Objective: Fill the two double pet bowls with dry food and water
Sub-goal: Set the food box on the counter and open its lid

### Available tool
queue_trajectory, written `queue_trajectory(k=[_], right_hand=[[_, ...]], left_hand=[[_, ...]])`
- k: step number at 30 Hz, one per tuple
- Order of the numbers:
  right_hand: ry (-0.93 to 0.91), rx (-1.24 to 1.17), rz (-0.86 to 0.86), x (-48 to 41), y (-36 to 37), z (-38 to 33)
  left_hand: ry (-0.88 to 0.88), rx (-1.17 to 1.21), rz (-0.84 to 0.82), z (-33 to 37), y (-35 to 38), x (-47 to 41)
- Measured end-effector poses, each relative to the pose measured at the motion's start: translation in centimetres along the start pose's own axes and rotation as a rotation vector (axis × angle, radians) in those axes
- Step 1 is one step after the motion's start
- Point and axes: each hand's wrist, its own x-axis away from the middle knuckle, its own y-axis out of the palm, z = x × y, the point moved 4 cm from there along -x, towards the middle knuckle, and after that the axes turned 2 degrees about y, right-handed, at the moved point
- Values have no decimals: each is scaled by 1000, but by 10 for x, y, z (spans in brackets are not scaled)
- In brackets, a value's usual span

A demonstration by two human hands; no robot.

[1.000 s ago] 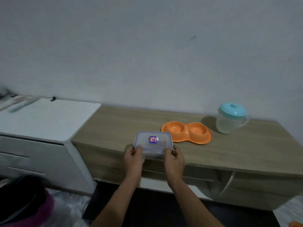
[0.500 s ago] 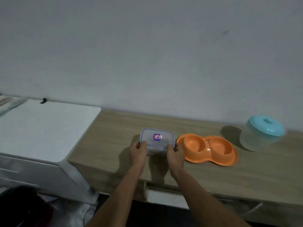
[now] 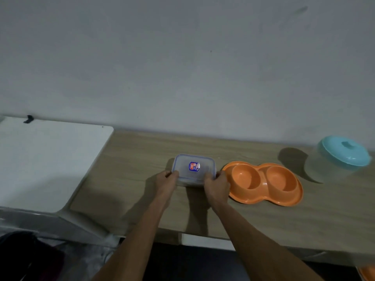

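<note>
A clear lidded food container with a blue-rimmed lid and a small sticker sits on the wooden cabinet top. My left hand grips its left near corner and my right hand grips its right near corner. Just to the right lies an orange double pet bowl, both cups empty. At the far right stands a clear water jug with a turquoise lid. A sliver of a second orange object shows at the bottom right corner.
A white cabinet adjoins the wooden top on the left, slightly higher. The grey wall runs along the back. Dark items lie on the floor at bottom left. A drawer front shows under the wooden top.
The container has been carried forward from the front edge and set down on the top beside the orange bowl. The view has moved closer and to the left.
</note>
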Motion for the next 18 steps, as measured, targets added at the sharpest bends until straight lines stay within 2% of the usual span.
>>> queue_trajectory(k=[3, 7, 12, 18], right_hand=[[-107, 161, 64, -10, -3, -11], [-218, 297, 104, -32, -1, -29], [-175, 346, 36, -58, 7, -32], [-111, 326, 52, -64, 11, -22]], left_hand=[[33, -172, -31, 16, 1, -1], [96, -488, 47, 43, 7, -15], [101, -572, -2, 51, 29, -30], [168, -660, 85, 48, 27, -40]])
